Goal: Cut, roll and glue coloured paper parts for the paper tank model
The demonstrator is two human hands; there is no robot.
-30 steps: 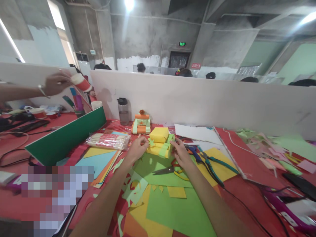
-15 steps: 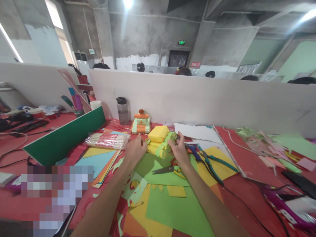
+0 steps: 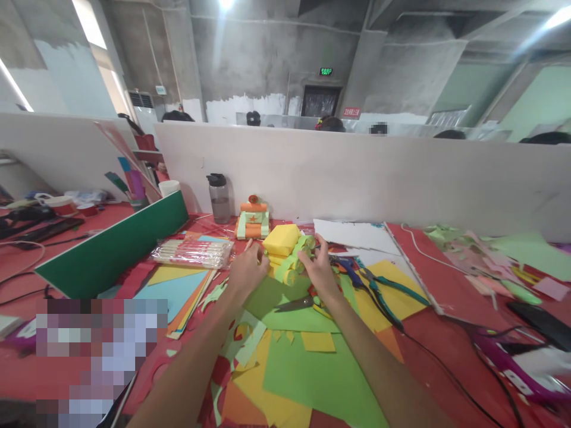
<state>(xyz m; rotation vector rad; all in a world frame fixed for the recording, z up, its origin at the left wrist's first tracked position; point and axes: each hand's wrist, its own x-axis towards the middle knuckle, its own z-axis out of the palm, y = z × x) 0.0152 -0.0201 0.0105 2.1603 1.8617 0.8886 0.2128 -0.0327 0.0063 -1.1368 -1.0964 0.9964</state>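
Note:
A yellow and light-green paper model (image 3: pixel 282 239), shaped like a small tank, is held between my two hands above a green sheet (image 3: pixel 272 318). It has a yellow block on top and paper rolls wrapped in green strips below. My left hand (image 3: pixel 248 266) pinches its left side, fingers curled. My right hand (image 3: pixel 317 261) grips the green-wrapped right side with thumb and fingers. Just beneath lie scissors (image 3: pixel 294 305), their handles partly hidden by my right forearm. Behind stands a finished-looking orange and light-green paper model (image 3: pixel 253 221) with an orange star.
Right of my hands lie teal-handled pliers (image 3: pixel 397 286) on yellow paper. A bag of wooden sticks (image 3: pixel 191 254), coloured sheets (image 3: pixel 173 291) and a green board (image 3: pixel 116 246) are at left. A water bottle (image 3: pixel 219 199) stands by the white partition (image 3: pixel 357 178). A cable crosses the right side.
The paper model has turned slightly between my hands, and the green strips on its right side have shifted. Both hands keep their hold. The head view has shifted a little.

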